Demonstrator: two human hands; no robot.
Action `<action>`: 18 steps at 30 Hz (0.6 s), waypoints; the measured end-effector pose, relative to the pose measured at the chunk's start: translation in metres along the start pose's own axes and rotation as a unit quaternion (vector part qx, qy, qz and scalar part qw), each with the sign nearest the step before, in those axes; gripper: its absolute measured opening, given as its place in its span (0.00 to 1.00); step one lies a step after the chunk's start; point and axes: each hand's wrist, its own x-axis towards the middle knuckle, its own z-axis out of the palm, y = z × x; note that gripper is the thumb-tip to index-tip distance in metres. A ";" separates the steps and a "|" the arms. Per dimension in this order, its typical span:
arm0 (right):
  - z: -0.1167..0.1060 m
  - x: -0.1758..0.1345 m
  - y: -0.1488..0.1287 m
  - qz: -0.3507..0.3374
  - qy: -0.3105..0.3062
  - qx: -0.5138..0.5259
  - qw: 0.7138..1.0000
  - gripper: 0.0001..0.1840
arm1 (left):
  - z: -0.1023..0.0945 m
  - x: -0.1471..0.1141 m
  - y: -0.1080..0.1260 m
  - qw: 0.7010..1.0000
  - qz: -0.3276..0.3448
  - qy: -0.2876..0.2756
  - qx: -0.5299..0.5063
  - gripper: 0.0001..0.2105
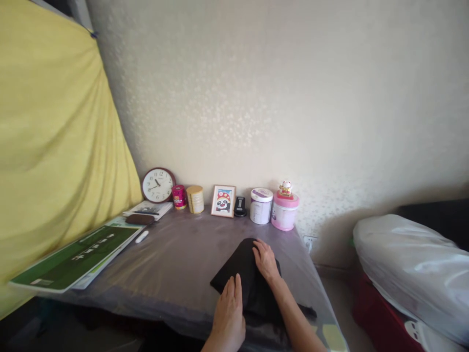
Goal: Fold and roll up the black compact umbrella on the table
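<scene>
A folded black cloth (238, 266) lies on the table near its front right part, and a narrow dark end of it sticks out to the right. My left hand (230, 313) is at the cloth's near left side, fingers stretched out and held side by side. On the upper right of the cloth rests my right hand (264, 260), its fingers extended over the fabric. Neither hand has anything gripped. My right forearm covers part of the cloth, so its exact shape and kind cannot be made out.
Along the wall stand a round clock (159, 185), a pink can (179, 197), a yellow tin (195, 199), a panda picture frame (223, 201), a white tub (261, 206) and a pink tub (285, 213). A green book (80, 256) lies left; a plastic-covered red box (381, 313) stands right.
</scene>
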 end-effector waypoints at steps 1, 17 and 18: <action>-0.003 0.000 0.004 0.012 0.003 -0.005 1.000 0.16 | 0.000 0.000 -0.001 1.000 -0.005 0.004 0.003 0.40; -0.043 -0.056 0.054 0.121 -0.058 0.037 0.990 0.13 | -0.016 0.003 -0.009 0.998 -0.039 0.014 -0.038 0.40; -0.046 -0.056 0.056 0.138 -0.050 0.062 0.987 0.14 | -0.017 0.004 -0.011 0.996 -0.039 0.021 -0.072 0.39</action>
